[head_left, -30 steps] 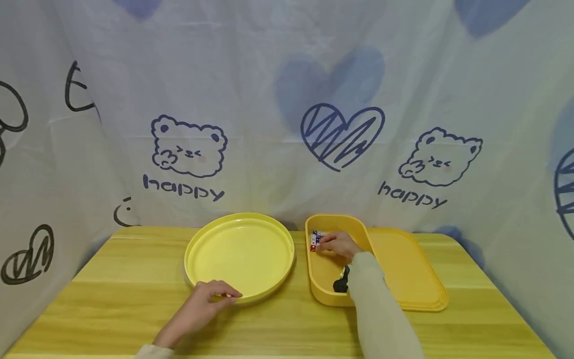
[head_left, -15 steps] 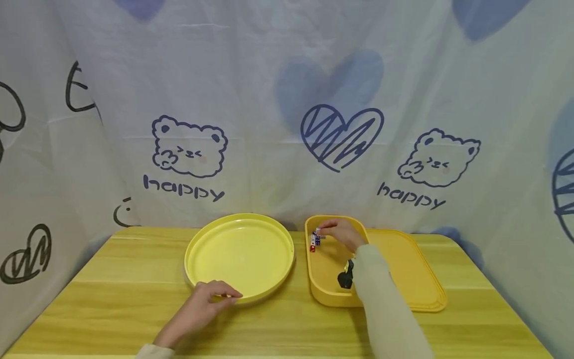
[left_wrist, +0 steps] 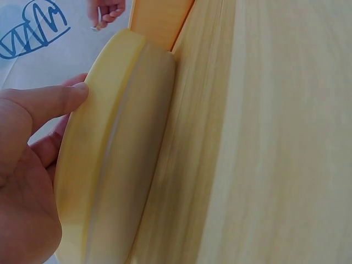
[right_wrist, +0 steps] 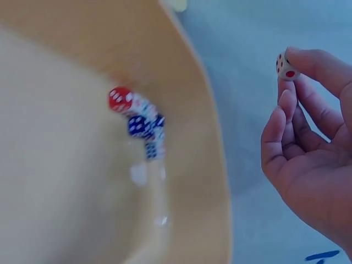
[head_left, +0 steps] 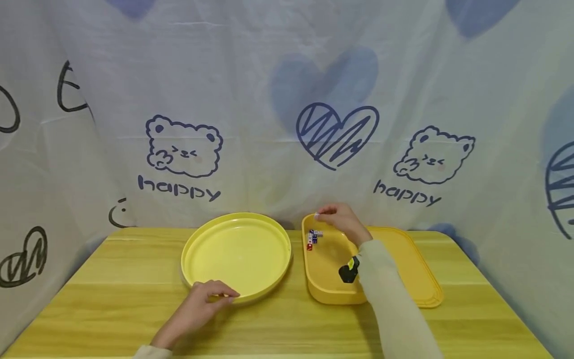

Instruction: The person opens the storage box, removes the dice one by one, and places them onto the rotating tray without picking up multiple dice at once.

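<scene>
My right hand [head_left: 343,221] is raised over the far end of the orange-yellow box [head_left: 334,297]. Between thumb and fingertips it pinches a white die [right_wrist: 286,67] with red spots. Inside the box, several dice lie bunched against the left wall, among them a red die [right_wrist: 120,99] and a blue die [right_wrist: 138,126]; white ones are blurred beside these. On the left, my left hand [head_left: 204,304] grips the near rim of a round yellow tray [left_wrist: 91,148], thumb on its outer side and the other fingers partly hidden behind the rim.
A flat orange-yellow lid [head_left: 408,259] lies right of the box, partly under the right sleeve [head_left: 394,294]. Box and tray stand side by side on the wooden table [head_left: 112,279]. Behind them hangs a printed white curtain [head_left: 251,164].
My right hand has risen from the dice inside the box, moving up and back with the white die. My left hand stays at the tray's rim.
</scene>
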Motion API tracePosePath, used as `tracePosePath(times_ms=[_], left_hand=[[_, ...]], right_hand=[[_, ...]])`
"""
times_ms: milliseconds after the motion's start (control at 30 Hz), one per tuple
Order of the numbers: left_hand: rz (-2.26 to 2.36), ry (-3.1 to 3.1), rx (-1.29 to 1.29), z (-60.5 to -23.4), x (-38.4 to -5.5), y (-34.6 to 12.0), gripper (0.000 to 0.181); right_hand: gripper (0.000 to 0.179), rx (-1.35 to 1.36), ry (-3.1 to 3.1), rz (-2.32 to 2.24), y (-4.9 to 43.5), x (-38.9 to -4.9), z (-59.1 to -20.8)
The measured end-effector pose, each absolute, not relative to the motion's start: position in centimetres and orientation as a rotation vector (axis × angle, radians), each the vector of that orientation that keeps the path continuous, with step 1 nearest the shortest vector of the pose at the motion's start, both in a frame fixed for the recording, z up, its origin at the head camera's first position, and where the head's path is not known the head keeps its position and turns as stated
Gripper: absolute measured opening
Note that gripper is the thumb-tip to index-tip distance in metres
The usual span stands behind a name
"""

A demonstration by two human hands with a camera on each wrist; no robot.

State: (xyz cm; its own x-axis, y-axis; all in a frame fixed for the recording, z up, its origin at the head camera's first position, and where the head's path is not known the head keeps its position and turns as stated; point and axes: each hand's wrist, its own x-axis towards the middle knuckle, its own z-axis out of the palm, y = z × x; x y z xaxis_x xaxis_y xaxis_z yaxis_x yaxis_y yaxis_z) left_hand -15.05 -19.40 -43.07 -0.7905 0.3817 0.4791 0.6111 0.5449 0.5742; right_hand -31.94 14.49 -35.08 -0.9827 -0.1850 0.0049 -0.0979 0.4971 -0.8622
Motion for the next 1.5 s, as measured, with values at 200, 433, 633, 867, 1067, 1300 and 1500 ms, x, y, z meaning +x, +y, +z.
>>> tracePosePath(times_ms=[200, 433, 633, 867, 1067, 1300, 1500], left_hand=[[-1.105, -2.484, -0.822, -43.0, -15.1, -19.5, 0.01], [-1.116, -2.498, -0.831, -42.8, -15.0, -19.7, 0.009], [-1.129, -2.531, -0.815, -42.5, -15.0, -19.7, 0.009], [-1.156, -2.536, -0.807, -42.7, -14.9, -19.7, 0.009], [-1.128, -2.469, -0.876, -43.3, -14.9, -19.5, 0.012], [-1.117, -2.449, -0.905, -43.5, -15.0, -19.1, 0.015], [-1.098, -2.456, -0.885, -43.1, -15.0, -19.4, 0.016]], right_hand=[[0.018, -0.24, 2.646, -1.564, 13.9, -30.9, -34.2], [0.017, -0.255, 2.606, -1.609, 12.8, -29.2, -33.7], [0.015, -0.324, 2.605, -1.628, 11.4, -27.6, -33.6], [0.012, -0.481, 2.598, -1.682, 9.1, -25.0, -34.5], [0.012, -0.599, 2.551, -1.692, 7.3, -23.3, -36.1], [0.014, -0.644, 2.57, -1.642, 5.8, -22.7, -37.8], [0.016, -0.596, 2.547, -1.623, 4.8, -22.8, -38.0]])
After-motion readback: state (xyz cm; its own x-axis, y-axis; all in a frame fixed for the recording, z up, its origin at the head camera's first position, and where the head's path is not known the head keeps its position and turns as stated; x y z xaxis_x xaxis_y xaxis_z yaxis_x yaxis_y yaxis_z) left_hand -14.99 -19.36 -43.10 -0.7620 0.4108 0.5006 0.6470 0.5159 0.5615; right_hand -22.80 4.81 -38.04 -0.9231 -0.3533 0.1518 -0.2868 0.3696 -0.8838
